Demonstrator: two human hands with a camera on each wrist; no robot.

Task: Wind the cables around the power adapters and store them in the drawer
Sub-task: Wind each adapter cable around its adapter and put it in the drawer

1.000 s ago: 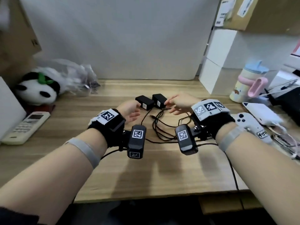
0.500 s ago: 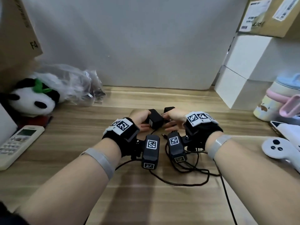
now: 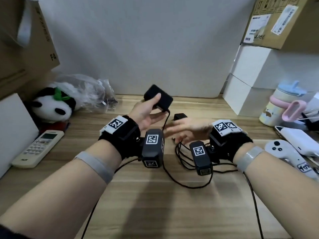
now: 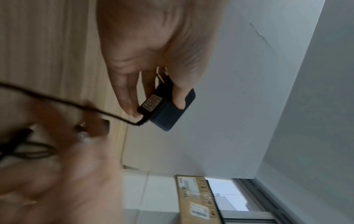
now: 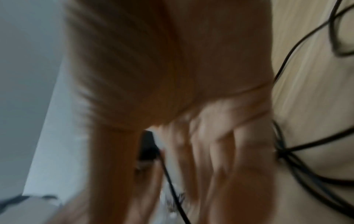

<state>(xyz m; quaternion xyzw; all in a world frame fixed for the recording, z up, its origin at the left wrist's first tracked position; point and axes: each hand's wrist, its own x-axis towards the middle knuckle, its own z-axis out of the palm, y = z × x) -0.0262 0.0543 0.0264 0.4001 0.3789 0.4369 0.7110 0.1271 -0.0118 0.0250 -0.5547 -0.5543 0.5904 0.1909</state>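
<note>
My left hand (image 3: 151, 107) holds a black power adapter (image 3: 164, 99) lifted off the wooden desk (image 3: 155, 204), thumb on top and fingers beneath; the left wrist view shows the same pinch on the adapter (image 4: 168, 112). Its thin black cable (image 3: 166, 119) hangs down to a loose tangle (image 3: 183, 154) on the desk. My right hand (image 3: 174, 131) is blurred, its fingers stretched left just beside that hanging cable, holding nothing I can make out. A second black adapter (image 3: 180, 116) lies on the desk behind it. No drawer is in view.
A panda plush (image 3: 51, 106), a plastic bag (image 3: 86, 90) and a white remote (image 3: 38, 147) sit at the left. White boxes (image 3: 246, 94), a pastel cup (image 3: 279, 104), a white game controller (image 3: 286, 152) and a white power bank (image 3: 296, 137) are on the right.
My left hand has raised one adapter up off the desk, trailing its cable. My right hand has let go of the other adapter and swung left toward the hanging cable.
</note>
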